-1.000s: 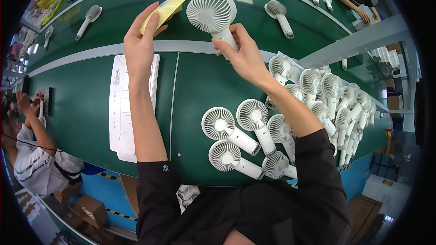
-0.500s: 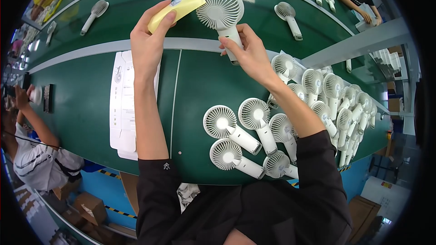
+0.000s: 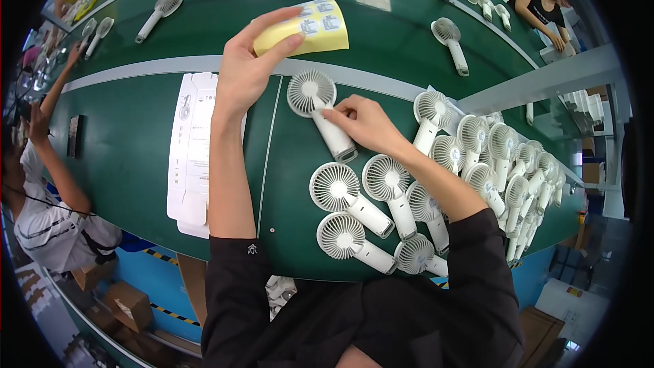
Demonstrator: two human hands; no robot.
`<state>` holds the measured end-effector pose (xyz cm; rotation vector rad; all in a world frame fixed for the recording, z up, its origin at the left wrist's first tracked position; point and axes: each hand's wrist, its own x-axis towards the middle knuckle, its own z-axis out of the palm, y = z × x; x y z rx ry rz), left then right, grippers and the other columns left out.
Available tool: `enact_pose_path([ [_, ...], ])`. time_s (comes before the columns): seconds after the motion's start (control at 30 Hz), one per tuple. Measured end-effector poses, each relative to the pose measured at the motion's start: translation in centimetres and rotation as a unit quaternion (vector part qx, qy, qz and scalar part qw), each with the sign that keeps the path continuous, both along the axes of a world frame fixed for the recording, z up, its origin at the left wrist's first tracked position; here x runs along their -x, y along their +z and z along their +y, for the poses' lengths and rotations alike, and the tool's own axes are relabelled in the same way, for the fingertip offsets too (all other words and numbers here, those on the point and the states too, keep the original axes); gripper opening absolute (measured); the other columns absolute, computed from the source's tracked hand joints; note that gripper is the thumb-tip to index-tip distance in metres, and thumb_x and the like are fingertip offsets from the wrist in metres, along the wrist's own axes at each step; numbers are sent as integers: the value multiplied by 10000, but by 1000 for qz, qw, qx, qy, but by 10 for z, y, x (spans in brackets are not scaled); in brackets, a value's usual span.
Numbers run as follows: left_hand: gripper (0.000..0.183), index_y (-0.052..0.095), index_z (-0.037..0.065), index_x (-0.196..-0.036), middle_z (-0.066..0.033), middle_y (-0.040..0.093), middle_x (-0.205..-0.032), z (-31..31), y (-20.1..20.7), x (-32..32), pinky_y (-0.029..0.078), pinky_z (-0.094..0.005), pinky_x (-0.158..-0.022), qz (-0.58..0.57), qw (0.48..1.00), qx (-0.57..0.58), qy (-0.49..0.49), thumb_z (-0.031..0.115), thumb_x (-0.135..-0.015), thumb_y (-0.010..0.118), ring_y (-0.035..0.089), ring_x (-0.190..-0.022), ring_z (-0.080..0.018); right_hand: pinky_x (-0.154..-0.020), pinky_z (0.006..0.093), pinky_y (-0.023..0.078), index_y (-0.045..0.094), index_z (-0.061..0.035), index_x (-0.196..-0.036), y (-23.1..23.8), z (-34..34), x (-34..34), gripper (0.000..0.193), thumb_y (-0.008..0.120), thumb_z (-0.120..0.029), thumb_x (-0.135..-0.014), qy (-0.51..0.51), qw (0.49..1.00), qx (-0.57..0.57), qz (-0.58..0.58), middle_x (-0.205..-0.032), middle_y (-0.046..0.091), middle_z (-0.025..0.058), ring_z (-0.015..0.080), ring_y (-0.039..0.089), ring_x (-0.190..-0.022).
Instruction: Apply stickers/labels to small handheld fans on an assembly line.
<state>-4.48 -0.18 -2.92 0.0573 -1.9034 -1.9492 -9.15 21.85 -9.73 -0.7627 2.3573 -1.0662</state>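
A curved yellow sheet of stickers (image 3: 327,35) is pinched between the thumb and fingers of my left hand (image 3: 246,71), raised over the far part of the table. Grey-white labels show on its face. A white handheld fan (image 3: 334,135) lies on the green table in front of me, its round grille toward the far side and its handle slanting nearer and to the right. My right hand (image 3: 368,123) is closed at the upper handle, thumb against it; the other fingers are partly hidden. More white fans (image 3: 334,186) lie just nearer.
Many white fans (image 3: 504,142) are heaped on the right. A flat white printed carton (image 3: 187,157) lies beside my left forearm. Across a grey rail (image 3: 170,66), single fans (image 3: 448,31) rest on a green surface. Co-workers sit at left and far right.
The fan in my right hand has come down and nearer, from raised to lying on the table. My left hand has shifted right, turning the sticker sheet so its labels show.
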Motion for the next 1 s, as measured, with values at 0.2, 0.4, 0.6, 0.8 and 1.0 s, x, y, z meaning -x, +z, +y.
enact_pose_path([
  [0.2, 276, 730, 79, -1176, -53, 717, -1064, 0, -6, 0, 496, -241, -850, -31, 997, 75, -15, 154, -912, 717, 630, -954, -98, -716, 300, 485, 686, -23, -1043, 53, -14, 27, 166, 708, -38, -880, -84, 887, 263, 370, -958, 614, 78, 169, 583, -802],
  [0.4, 262, 712, 32, -1178, -39, 719, -1023, 3, -6, 2, 489, -233, -844, -39, 997, 58, -17, 133, -937, 690, 630, -926, -84, -801, 356, 472, 704, -74, -1078, 61, -45, 41, 291, 762, -19, -798, 11, 831, 241, 500, -1030, 613, 71, 256, 559, -954],
  [0.6, 355, 676, 43, -1228, -71, 703, -1103, -3, -13, 6, 482, -257, -885, -21, 997, 71, -23, 201, -913, 717, 633, -984, -124, -783, 350, 459, 672, -51, -963, 54, -50, 43, 188, 756, 8, -805, 19, 781, 277, 559, -994, 626, 69, 235, 569, -903],
  [0.8, 907, 286, 85, -1539, -251, 537, -1410, -41, -56, -4, 391, -392, -1089, -240, 877, 415, -38, 401, -844, 777, 514, -1313, -394, -830, 266, 512, 621, 4, -1000, -2, -27, 9, 103, 675, -51, -931, 37, 967, 253, 10, -965, 623, 53, 120, 619, -882],
  [1.0, 904, 337, 66, -1516, -308, 599, -1269, -31, -75, 6, 429, -413, -1042, -229, 879, 418, -11, 472, -834, 770, 581, -1201, -415, -822, 255, 505, 629, 4, -993, -5, -25, -4, 146, 705, -99, -923, 34, 976, 204, -73, -972, 625, 42, 106, 611, -896],
])
